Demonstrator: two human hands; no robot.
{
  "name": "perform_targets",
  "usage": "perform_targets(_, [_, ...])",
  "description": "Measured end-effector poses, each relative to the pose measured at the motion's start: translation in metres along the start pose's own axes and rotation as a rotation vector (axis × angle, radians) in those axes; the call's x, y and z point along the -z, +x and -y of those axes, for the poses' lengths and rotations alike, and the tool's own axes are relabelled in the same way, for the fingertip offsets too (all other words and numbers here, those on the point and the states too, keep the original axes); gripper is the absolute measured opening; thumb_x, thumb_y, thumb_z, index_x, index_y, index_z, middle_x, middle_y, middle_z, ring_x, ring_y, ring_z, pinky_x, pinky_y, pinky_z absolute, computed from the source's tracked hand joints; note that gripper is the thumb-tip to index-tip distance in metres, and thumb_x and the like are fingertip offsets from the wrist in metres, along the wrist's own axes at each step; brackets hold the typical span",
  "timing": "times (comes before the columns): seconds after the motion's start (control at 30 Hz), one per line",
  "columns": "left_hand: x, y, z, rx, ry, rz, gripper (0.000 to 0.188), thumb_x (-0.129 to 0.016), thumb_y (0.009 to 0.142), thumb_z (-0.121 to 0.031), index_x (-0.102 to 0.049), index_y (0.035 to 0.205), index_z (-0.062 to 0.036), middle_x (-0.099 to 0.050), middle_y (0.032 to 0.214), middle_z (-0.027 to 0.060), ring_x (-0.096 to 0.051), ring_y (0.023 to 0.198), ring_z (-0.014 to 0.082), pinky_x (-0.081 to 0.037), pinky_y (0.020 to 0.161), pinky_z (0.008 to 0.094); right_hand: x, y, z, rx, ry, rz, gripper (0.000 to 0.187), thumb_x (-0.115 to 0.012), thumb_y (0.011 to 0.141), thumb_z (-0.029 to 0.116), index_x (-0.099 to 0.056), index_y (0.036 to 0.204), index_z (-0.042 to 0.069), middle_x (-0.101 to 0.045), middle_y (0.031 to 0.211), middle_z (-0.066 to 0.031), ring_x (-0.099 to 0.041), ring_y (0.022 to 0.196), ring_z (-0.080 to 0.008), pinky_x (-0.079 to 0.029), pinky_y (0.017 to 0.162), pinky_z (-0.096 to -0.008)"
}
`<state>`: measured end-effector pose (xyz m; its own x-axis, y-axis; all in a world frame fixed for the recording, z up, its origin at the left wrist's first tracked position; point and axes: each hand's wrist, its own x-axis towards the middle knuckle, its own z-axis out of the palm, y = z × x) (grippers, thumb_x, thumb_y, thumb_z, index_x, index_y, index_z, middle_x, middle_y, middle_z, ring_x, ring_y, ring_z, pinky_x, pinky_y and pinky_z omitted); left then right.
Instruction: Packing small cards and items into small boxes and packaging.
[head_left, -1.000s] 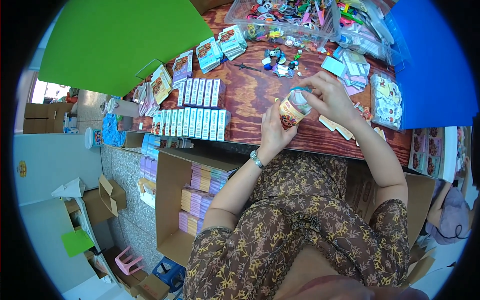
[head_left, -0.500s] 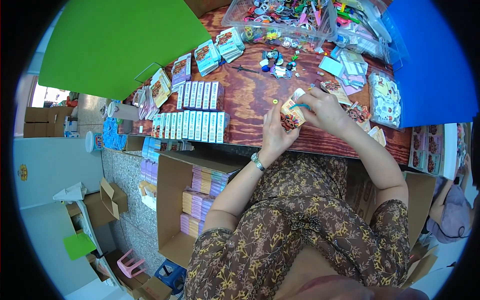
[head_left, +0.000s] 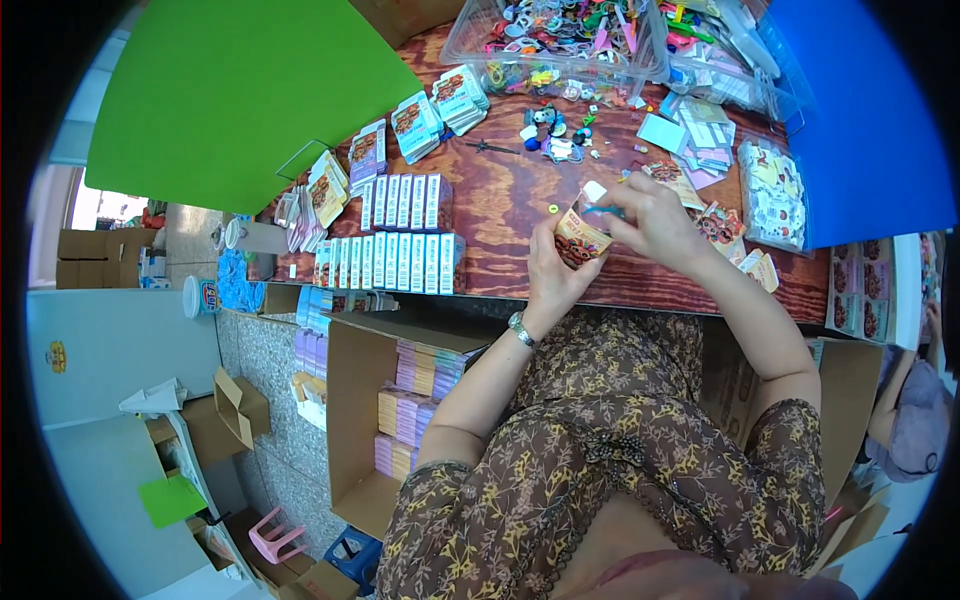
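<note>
My left hand [head_left: 553, 278] is closed round a small yellow-and-red printed carton [head_left: 578, 242], tilted above the near part of the table. The carton's white top flap [head_left: 594, 190] stands open. At its mouth, my right hand [head_left: 658, 222] pinches a thin blue piece [head_left: 603, 210]; its kind is too small to make out. Just past my left hand lies a tiny yellow round piece [head_left: 553, 209]. Flat printed cartons [head_left: 720, 228] lie beside my right forearm.
Two rows of small upright boxes [head_left: 390, 262] stand at left, with stacks of flat cartons [head_left: 413, 128] behind. Clear bins of colourful trinkets [head_left: 560, 75] line the back. Loose trinkets [head_left: 560, 130] lie mid-table. A bag of white pieces [head_left: 772, 195] rests at right, near a blue panel [head_left: 870, 110].
The whole view has shifted slightly. Both hands stay at the carton, which has tilted a little, and the blue piece still sits between my right fingers at its mouth.
</note>
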<state>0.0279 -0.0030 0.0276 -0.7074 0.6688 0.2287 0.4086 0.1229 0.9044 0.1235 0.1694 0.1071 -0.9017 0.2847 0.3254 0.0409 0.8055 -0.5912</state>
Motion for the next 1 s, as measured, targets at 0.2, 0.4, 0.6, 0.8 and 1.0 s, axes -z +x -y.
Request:
perform_targets(0.2, [0.007,0.007,-0.003,-0.280,0.304,-0.017,0.070,-0.083,0.068,-0.011,-0.051,0.129,0.0023,-0.059,0.115,0.0215,-0.055,0.109,0.0421,-0.044,0.094,0.0490,-0.018,-0.002,0.001,0.217,-0.258,0.145,0.029,-0.067,0.086,0.015,-0.058,0.112,0.006,-0.065,0.101,-0.0179,-0.070,0.089,-0.0348,-0.056,0.070,-0.0472])
perform_targets(0.4, [-0.004,0.006,-0.001,-0.241,0.250,0.034,0.078,-0.084,0.068,-0.011,-0.047,0.136,0.0037,-0.055,0.123,0.0231,-0.053,0.113,0.0413,-0.043,0.098,0.0490,-0.002,-0.020,-0.005,0.134,0.068,0.066,0.024,-0.065,0.088,0.012,-0.058,0.109,0.006,-0.068,0.089,-0.0149,-0.070,0.088,-0.0377,-0.055,0.074,-0.0491])
perform_targets(0.6, [-0.009,0.010,0.007,-0.164,0.245,0.070,0.078,-0.085,0.072,-0.017,-0.046,0.137,0.0037,-0.056,0.120,0.0213,-0.054,0.112,0.0400,-0.045,0.095,0.0493,0.099,-0.059,-0.111,-0.394,-0.049,-0.337,0.023,-0.065,0.095,0.019,-0.071,0.115,0.008,-0.074,0.105,-0.0128,-0.072,0.091,-0.0266,-0.056,0.082,-0.0371])
perform_targets(0.8, [-0.020,0.009,0.003,-0.167,0.215,0.098,0.080,-0.086,0.072,-0.018,-0.046,0.138,0.0040,-0.057,0.121,0.0212,-0.055,0.112,0.0387,-0.047,0.093,0.0489,0.126,-0.112,-0.212,-0.526,-0.687,-0.144,0.025,-0.068,0.093,0.023,-0.073,0.117,0.015,-0.062,0.136,-0.0132,-0.058,0.124,-0.0339,-0.047,0.105,-0.0448])
perform_targets(1.0, [-0.013,0.008,0.006,-0.120,0.223,0.096,0.081,-0.086,0.072,-0.018,-0.046,0.138,0.0045,-0.057,0.120,0.0212,-0.056,0.111,0.0383,-0.047,0.093,0.0482,0.118,-0.140,-0.190,-0.487,-0.790,0.062,0.025,-0.070,0.091,0.026,-0.074,0.114,0.016,-0.056,0.143,-0.0130,-0.048,0.135,-0.0370,-0.040,0.111,-0.0501])
